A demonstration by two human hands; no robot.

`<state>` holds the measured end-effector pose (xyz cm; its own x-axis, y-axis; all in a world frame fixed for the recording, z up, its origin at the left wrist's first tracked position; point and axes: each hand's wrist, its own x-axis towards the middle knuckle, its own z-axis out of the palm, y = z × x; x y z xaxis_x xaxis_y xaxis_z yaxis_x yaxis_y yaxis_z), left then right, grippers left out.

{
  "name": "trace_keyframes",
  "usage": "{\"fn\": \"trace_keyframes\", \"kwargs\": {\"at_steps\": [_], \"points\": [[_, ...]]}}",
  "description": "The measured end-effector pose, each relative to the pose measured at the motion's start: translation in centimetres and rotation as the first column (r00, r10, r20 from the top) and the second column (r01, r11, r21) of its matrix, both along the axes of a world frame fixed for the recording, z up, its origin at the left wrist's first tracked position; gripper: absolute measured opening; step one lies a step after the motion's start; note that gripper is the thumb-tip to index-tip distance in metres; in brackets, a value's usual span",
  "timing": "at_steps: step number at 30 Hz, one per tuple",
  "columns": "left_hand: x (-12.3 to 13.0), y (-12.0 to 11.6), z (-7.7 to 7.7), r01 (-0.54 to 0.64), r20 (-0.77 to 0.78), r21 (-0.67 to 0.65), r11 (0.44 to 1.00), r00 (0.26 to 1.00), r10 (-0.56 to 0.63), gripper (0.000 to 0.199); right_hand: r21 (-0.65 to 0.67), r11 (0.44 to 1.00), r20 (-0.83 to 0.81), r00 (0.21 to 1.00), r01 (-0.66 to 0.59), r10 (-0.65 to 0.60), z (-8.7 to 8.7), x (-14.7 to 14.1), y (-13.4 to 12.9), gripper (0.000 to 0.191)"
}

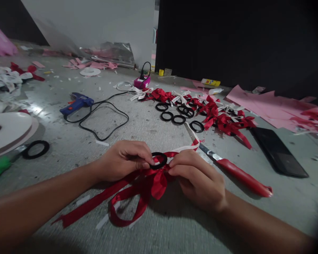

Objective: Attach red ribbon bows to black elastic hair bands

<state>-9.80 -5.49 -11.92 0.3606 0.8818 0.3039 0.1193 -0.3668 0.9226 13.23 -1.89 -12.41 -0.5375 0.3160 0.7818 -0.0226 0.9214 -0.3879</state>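
Observation:
Between my hands is a black hair tie point(163, 161) with a red ribbon bow point(159, 185) on it. My left hand point(128, 159) is closed, pinching the hair tie's left side between thumb and fingers. On the other side, my right hand point(198, 178) pinches the red ribbon beside the bow; its thumb is mostly hidden. One long red ribbon tail point(95, 199) runs down to the left, and another curls in a loop below. A thin white ribbon point(194, 135) trails away behind my right hand.
A red-handled knife point(243, 176) and a black phone point(279, 151) lie to the right. Finished-looking red and white bows point(212, 109) and loose hair ties point(178, 120) lie ahead. A blue glue gun point(78, 102) with its cord and a ribbon spool point(13, 128) are at left.

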Motion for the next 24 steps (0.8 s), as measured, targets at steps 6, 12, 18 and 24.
{"fn": "trace_keyframes", "kwargs": {"at_steps": [6,12,18,24], "points": [[0.17,0.04,0.18,-0.016,-0.048,-0.003,1.000,0.999,0.016,0.010,-0.016,1.000,0.006,1.000,-0.005,0.005,-0.08,-0.03,0.02,0.020],[0.15,0.08,0.30,0.018,-0.100,0.006,1.000,0.995,-0.018,0.010,-0.024,1.000,0.009,1.000,0.002,-0.002,-0.31,-0.14,0.00,0.023],[-0.03,0.07,0.34,0.026,-0.159,-0.039,0.999,0.987,-0.032,0.013,-0.056,0.998,0.012,1.000,0.009,-0.008,-0.44,-0.28,0.02,0.027],[-0.01,-0.06,0.28,0.032,-0.172,-0.028,0.999,0.985,-0.037,0.013,-0.108,0.993,0.029,0.998,0.055,-0.052,-0.24,-0.46,-0.21,0.021]]}}
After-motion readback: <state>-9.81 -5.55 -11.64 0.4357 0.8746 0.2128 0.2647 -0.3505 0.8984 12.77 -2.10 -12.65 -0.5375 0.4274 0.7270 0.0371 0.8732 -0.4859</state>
